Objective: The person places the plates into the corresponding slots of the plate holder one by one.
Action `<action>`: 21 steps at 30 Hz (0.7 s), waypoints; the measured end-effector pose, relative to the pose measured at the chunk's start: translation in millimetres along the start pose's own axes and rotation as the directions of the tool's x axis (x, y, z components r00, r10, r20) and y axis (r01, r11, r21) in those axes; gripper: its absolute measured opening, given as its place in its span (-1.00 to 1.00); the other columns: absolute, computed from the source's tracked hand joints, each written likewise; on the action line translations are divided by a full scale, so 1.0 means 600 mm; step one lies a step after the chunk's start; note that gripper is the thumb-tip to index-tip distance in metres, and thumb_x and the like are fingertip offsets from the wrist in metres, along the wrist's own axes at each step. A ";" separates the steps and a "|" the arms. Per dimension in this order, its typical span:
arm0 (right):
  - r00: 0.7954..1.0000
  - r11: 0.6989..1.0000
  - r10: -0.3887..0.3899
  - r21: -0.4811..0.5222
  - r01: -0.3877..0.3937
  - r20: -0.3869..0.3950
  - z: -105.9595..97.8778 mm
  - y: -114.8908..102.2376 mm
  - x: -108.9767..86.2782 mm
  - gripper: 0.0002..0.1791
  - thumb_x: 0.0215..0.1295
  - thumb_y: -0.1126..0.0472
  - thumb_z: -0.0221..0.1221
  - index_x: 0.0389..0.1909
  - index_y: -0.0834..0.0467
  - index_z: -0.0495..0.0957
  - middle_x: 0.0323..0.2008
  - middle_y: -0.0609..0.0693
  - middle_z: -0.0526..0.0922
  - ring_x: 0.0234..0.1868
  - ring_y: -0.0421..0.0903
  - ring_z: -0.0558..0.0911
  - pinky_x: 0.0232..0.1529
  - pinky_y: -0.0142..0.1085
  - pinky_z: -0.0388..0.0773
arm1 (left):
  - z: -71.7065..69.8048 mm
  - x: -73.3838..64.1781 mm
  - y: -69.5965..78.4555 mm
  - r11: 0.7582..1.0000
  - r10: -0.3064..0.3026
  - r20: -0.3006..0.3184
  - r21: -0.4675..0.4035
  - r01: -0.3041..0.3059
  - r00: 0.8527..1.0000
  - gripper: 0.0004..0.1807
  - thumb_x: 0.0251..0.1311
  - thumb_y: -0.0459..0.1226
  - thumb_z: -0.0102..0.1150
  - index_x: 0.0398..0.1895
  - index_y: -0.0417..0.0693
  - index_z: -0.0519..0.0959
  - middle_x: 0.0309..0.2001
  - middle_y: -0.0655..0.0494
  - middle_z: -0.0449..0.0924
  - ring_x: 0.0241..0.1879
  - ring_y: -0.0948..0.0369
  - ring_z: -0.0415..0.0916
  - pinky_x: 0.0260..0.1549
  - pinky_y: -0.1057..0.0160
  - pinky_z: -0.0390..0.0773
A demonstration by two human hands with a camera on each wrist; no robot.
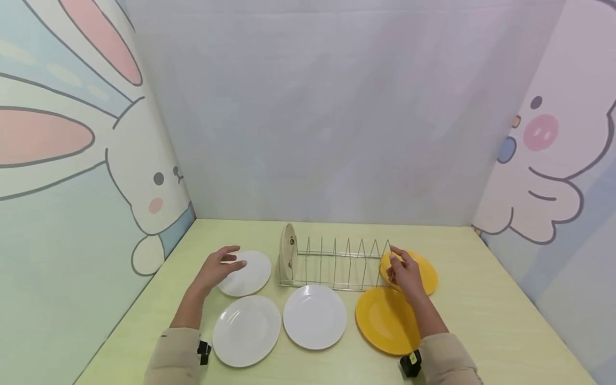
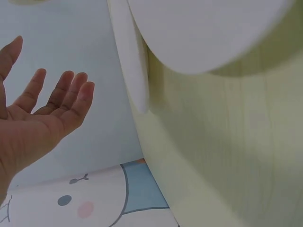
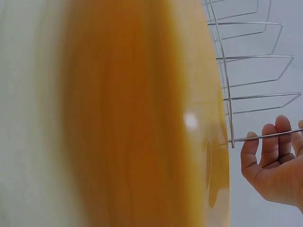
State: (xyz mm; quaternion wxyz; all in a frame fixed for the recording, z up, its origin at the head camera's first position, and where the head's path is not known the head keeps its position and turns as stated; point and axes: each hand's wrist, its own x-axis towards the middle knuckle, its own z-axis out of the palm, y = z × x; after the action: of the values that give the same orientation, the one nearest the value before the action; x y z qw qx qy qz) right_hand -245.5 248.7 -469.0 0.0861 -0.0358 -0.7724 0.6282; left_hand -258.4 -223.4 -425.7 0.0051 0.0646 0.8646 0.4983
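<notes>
A metal wire dish rack [image 1: 332, 267] stands in the middle of the table. In its left end slot a cream plate [image 1: 288, 254] with a small printed pattern is upright. My right hand [image 1: 405, 272] holds the wire at the rack's right end; in the right wrist view its fingers [image 3: 270, 146] curl about that end wire. My left hand [image 1: 215, 270] hovers over the far left white plate [image 1: 252, 274], holding nothing, its fingers loosely bent in the left wrist view. One yellow plate [image 1: 425, 272] lies partly behind my right hand.
Two more white plates lie in front: one at the left [image 1: 247, 331] and a middle white plate [image 1: 315, 317]. A nearer yellow plate [image 1: 385, 321] lies by my right forearm. A grey back wall [image 1: 332, 117] and printed side walls enclose the table.
</notes>
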 end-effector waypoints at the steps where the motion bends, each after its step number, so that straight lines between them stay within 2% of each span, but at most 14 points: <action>1: 1.000 1.000 0.003 0.004 -0.003 0.000 0.000 0.000 0.000 -0.55 0.46 0.04 -0.11 0.31 0.07 0.27 -0.48 0.30 0.49 -0.49 0.14 0.46 -0.48 -0.17 0.49 | -0.003 0.000 -0.004 1.000 -0.011 0.004 -0.010 0.011 1.000 -0.31 0.13 -0.09 0.26 0.27 -0.22 0.29 0.15 -0.36 0.32 0.12 -0.17 0.30 -0.08 -0.07 0.45; 8: 1.000 1.000 0.017 0.021 -0.017 0.010 -0.002 0.001 -0.002 -0.56 0.46 0.06 -0.11 0.30 0.06 0.26 -0.49 0.29 0.48 -0.50 0.10 0.45 -0.49 -0.17 0.48 | -0.018 0.002 -0.037 0.994 -0.101 0.007 -0.038 0.101 0.995 -0.26 0.13 -0.07 0.26 0.31 -0.22 0.24 0.19 -0.40 0.26 0.14 -0.19 0.28 -0.05 -0.10 0.43; 15: 1.000 1.000 0.010 0.014 -0.010 0.018 -0.002 0.000 0.001 -0.53 0.44 -0.01 -0.09 0.30 0.02 0.25 -0.50 0.25 0.48 -0.50 0.09 0.45 -0.49 -0.18 0.46 | -0.033 0.007 -0.068 0.983 -0.169 0.006 -0.070 0.169 0.986 -0.24 0.16 -0.12 0.23 0.33 -0.28 0.17 0.19 -0.44 0.22 0.15 -0.24 0.24 -0.01 -0.13 0.39; 17: 1.000 1.000 0.015 0.014 -0.015 0.015 -0.001 -0.001 0.002 -0.54 0.44 -0.01 -0.09 0.30 0.02 0.26 -0.51 0.22 0.48 -0.50 0.08 0.45 -0.49 -0.19 0.47 | -0.036 0.007 -0.074 0.977 -0.196 0.017 -0.081 0.197 0.980 -0.21 0.18 -0.13 0.21 0.35 -0.31 0.10 0.20 -0.47 0.18 0.16 -0.27 0.22 0.00 -0.14 0.38; 21: 1.000 1.000 0.018 0.020 -0.018 0.012 -0.001 -0.002 0.003 -0.54 0.44 0.01 -0.09 0.30 0.04 0.26 -0.51 0.22 0.48 -0.50 0.05 0.45 -0.48 -0.20 0.48 | -0.037 0.010 -0.086 0.955 -0.279 0.026 -0.094 0.280 0.960 -0.12 0.18 -0.09 0.20 0.39 -0.31 -0.02 0.27 -0.47 0.05 0.20 -0.32 0.12 0.03 -0.12 0.35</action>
State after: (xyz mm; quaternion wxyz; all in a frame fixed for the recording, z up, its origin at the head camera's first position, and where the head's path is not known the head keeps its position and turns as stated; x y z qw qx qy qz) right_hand -247.3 249.1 -467.6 0.0761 -0.0379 -0.7662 0.6370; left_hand -271.5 -267.4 -458.4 0.0840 -0.0555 0.8399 0.5333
